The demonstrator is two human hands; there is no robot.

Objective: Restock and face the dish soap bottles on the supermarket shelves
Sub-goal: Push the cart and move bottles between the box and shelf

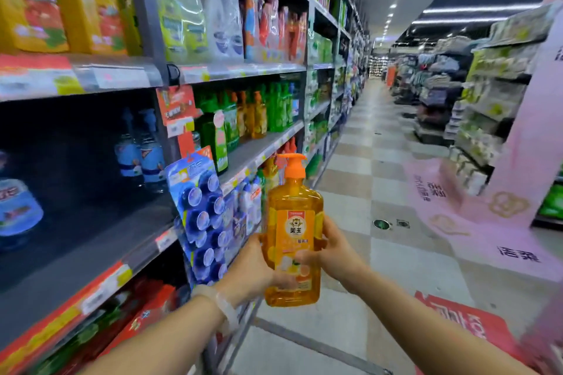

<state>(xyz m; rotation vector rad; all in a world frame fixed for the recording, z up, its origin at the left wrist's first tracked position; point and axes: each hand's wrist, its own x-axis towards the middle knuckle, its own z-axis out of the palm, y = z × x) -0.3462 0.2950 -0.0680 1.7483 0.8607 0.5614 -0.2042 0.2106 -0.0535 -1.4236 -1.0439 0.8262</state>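
An orange dish soap bottle (pixel 293 231) with an orange pump top stands upright in the aisle, label toward me. My left hand (pixel 251 268) grips its lower left side and my right hand (pixel 330 248) grips its right side, fingers curled round it. On the middle shelf (pixel 265 146) ahead to the left stand green dish soap bottles (pixel 224 128) and orange dish soap bottles (pixel 256 114) in a row. The near part of that shelf level, left of the upright, is mostly bare and dark.
Blue bottles (pixel 140 149) stand deep on the near shelf. A hanging strip of blue toilet blocks (pixel 201 216) juts from the shelf upright beside my left hand. Refill pouches fill the upper shelf (pixel 237 70). The tiled aisle (pixel 359 161) runs ahead, with a pink display stand (pixel 524 161) at right.
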